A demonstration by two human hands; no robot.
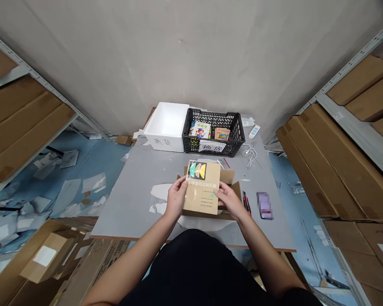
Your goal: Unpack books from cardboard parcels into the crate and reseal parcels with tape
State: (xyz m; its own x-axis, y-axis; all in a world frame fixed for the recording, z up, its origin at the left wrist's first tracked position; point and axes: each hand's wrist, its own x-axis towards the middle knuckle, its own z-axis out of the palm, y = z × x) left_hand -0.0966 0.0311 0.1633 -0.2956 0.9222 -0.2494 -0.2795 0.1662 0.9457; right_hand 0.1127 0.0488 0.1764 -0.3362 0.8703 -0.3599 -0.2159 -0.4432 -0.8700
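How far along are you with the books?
Done: two books sit in the black crate. In hand: the left hand and right hand hold a tan book over an open carton. Left: its flaps stand open; how much else remains, I can't tell.

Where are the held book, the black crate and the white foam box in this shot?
Book (201, 193): head view, middle of the front cover.
Black plastic crate (213, 112): head view, back rim.
White foam box (175, 144): head view, front wall.
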